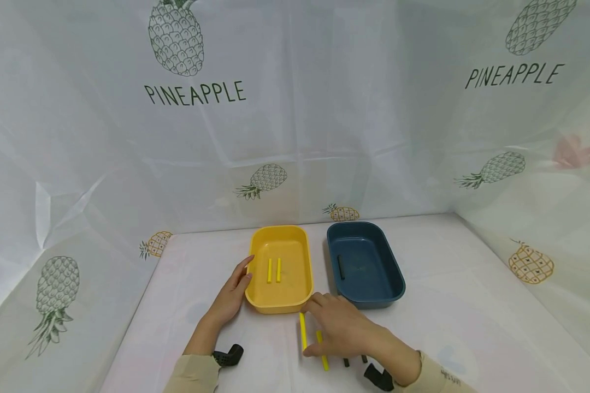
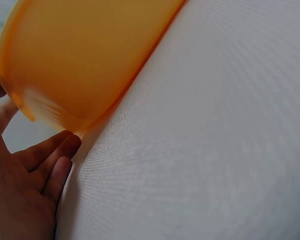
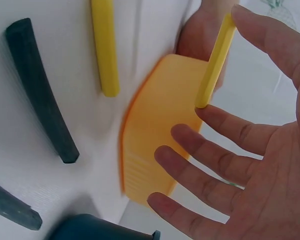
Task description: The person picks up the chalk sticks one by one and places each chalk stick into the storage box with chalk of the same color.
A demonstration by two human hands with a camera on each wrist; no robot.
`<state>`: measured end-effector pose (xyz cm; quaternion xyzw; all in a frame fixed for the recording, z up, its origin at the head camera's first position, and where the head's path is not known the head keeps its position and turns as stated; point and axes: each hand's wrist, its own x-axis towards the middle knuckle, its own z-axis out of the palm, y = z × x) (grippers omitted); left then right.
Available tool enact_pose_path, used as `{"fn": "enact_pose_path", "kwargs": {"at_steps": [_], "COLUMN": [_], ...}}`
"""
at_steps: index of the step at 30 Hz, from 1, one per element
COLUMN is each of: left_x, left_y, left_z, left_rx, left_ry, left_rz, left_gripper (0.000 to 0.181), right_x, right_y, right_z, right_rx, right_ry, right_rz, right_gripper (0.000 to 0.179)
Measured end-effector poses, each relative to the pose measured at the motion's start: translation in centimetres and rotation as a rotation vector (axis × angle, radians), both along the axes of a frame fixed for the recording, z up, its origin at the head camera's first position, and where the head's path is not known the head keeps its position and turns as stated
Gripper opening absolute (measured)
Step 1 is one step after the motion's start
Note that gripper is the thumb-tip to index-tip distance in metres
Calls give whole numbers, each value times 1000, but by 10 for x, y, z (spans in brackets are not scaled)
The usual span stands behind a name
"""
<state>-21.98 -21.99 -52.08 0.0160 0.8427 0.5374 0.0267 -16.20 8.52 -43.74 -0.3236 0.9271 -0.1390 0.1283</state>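
Observation:
My right hand [image 1: 341,325] pinches a yellow stick [image 3: 216,60] by its two ends between thumb and index fingertip, the other fingers spread apart. It is held just in front of the near edge of the yellow tray [image 1: 280,307]. My left hand [image 1: 230,295] rests against the tray's left side, fingers loose along the rim and outer wall. Inside that tray two yellow sticks [image 1: 269,270] lie side by side. Below my right hand, another yellow stick [image 3: 106,50] and two dark sticks [image 3: 42,90] lie on the white cloth.
A dark blue tray [image 1: 397,278] stands to the right of the yellow one, with one dark stick [image 1: 341,267] inside. White pineapple-print sheeting [image 1: 295,125] rises behind and at both sides. Black devices [image 1: 230,355] are worn at both wrists.

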Motion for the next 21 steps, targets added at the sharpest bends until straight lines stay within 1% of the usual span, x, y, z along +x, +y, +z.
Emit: {"fn": "enact_pose_path", "kwargs": {"at_steps": [13,21], "left_x": [-2,-2], "left_y": [-2,-2], "left_z": [-2,-3], "left_rx": [-9,-15], "left_ry": [8,9], "left_rz": [-10,-7], "left_gripper": [46,46], "right_x": [-8,-11], "right_y": [3,3], "right_z": [14,22], "right_rx": [-30,-52], "right_ry": [9,33], "right_rz": [-3,-10], "right_gripper": [73,74]}}
